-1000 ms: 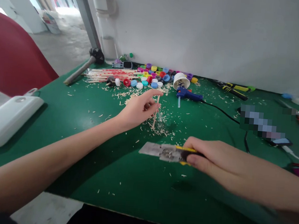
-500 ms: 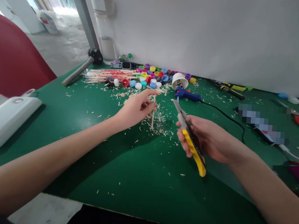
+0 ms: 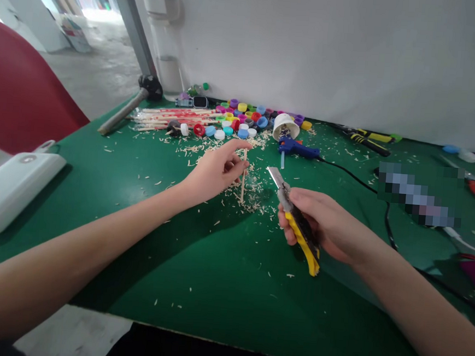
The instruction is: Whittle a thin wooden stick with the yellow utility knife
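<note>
My left hand [image 3: 215, 171] pinches a thin wooden stick [image 3: 243, 179] and holds it upright, its lower end resting on the green table [image 3: 213, 275] among wood shavings [image 3: 256, 198]. My right hand [image 3: 324, 226] is wrapped round a yellow and black utility knife [image 3: 299, 227]. The knife's blade [image 3: 276, 177] is extended and points up and to the left, a short way to the right of the stick and not touching it.
Coloured bottle caps [image 3: 242, 118], a bundle of sticks [image 3: 172, 118], a hammer [image 3: 132, 104], a white cup [image 3: 286, 126] and a blue glue gun [image 3: 295, 148] with its black cord lie at the back. A white device [image 3: 10, 187] sits at the left edge. Pliers [image 3: 367, 140] lie far right.
My right hand has lifted the knife from lying low and flat near the table front, turned its blade upward, and brought it toward the stick. My left hand has held the stick still.
</note>
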Motion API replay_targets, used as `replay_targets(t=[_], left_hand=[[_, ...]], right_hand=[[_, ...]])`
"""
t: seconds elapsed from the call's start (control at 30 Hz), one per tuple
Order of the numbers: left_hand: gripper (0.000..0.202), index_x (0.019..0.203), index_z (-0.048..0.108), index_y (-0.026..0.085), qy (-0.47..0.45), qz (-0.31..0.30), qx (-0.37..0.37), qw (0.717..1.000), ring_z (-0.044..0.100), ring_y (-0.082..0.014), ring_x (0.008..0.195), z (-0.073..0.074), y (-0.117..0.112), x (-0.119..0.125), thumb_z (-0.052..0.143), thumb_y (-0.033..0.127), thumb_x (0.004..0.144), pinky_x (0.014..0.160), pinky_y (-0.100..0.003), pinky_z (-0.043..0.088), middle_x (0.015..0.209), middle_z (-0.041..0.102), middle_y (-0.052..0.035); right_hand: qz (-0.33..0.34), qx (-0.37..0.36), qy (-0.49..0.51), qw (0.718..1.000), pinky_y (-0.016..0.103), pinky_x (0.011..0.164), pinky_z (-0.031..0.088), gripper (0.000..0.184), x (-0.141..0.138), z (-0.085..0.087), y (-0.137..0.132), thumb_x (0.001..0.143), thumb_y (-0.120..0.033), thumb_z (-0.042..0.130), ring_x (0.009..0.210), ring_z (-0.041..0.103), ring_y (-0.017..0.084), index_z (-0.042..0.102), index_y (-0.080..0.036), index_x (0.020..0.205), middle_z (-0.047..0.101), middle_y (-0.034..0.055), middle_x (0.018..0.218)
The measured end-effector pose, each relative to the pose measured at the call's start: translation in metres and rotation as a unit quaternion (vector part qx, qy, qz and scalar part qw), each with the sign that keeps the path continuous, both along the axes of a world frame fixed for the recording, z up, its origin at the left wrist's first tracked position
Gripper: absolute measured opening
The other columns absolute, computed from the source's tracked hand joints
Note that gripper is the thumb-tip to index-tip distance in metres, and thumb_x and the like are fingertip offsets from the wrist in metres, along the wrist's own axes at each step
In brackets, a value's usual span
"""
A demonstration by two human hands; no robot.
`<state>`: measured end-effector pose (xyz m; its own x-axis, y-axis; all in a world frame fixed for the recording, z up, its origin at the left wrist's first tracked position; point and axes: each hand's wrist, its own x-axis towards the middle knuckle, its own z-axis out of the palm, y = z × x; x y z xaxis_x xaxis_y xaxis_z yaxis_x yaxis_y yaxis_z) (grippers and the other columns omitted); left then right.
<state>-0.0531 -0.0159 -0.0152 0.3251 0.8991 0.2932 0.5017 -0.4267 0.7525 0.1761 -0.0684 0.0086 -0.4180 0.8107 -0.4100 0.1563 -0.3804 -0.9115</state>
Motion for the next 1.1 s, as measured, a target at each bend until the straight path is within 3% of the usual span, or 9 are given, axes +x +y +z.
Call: replay_targets(t=[0.33,0.63,1.1], left_hand=[[0.032,0.124,0.048,0.024,0.005,0.005,-0.004,1.000,0.067,-0.0105,0.066,0.0006,-0.0001,-0.0002,0.048,0.028,0.092,0.052,-0.019,0.050,0.082,0.070,-0.0009],[0.032,0.124,0.049,0.023,0.006,0.006,0.002,1.000,0.066,-0.0090,0.063,0.0010,-0.0016,-0.0006,0.049,0.027,0.092,0.051,-0.018,0.048,0.080,0.069,-0.0002],[0.034,0.126,0.047,0.022,0.007,-0.004,0.004,1.000,0.066,-0.0091,0.063,-0.0011,-0.0001,0.0002,0.047,0.028,0.093,0.049,-0.017,0.047,0.078,0.068,0.0003]], right_hand=[[-0.011,-0.016,-0.007,1.000,0.030,0.057,0.050,0.042,0.0007,-0.0050,0.0006,0.088,-0.060,0.046,0.059,0.054,0.013,0.053,-0.019,0.088,0.059,0.0051,0.077],[-0.015,-0.005,-0.014,1.000,0.027,0.054,0.048,0.041,-0.0025,-0.0019,-0.0022,0.084,-0.060,0.056,0.057,0.056,0.012,0.054,-0.019,0.084,0.058,0.0028,0.074],[-0.008,0.041,-0.036,0.998,0.024,0.053,0.046,0.041,-0.0038,0.0001,-0.0059,0.084,-0.059,0.056,0.056,0.055,0.010,0.055,-0.019,0.077,0.058,0.0007,0.069]])
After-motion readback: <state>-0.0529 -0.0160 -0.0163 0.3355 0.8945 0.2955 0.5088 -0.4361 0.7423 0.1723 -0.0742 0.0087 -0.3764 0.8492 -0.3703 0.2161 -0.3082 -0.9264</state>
